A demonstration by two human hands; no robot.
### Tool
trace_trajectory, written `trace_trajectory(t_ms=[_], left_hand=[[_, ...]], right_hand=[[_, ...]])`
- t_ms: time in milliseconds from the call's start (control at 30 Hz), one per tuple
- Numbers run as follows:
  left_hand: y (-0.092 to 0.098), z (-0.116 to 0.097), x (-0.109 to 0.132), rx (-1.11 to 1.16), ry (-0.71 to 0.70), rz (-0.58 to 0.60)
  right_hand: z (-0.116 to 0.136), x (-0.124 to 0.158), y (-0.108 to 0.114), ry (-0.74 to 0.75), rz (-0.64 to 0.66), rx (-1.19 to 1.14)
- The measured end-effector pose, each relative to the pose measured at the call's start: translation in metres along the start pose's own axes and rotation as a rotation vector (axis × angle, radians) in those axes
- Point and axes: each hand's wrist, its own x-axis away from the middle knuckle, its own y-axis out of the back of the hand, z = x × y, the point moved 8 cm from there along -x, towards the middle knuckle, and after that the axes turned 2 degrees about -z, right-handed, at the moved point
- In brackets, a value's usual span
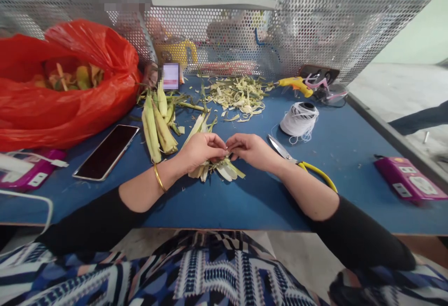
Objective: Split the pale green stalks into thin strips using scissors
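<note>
A blue table (217, 203) fills the middle. Behind it, across the top, stands a shiny metal screen (350, 17) full of little holes, with a grey shelf (213, 2). At the right are a grey floor (392, 91) and a pale green wall (427, 31).

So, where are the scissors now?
In the head view, the scissors lie on the blue table, right of centre, beside the right hand, near the white thread spool.

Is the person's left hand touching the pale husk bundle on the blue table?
Touching. The head view shows the left hand closed over the husk bundle; the leaves come out directly from under its palm and fingers, with no gap.
</note>
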Motion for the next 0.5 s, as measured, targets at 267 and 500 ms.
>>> trace_trajectory(t_ms=[267, 500], left_hand=[[0.003, -0.025, 0.009, -0.516, -0.341, -0.167], [-0.007, -0.036, 0.021, -0.754, -0.506, -0.267]], right_hand=[[0.002, 0.000, 0.001, 0.009, -0.002, 0.113], [-0.002, -0.001, 0.004, -0.028, -0.036, 0.111]])
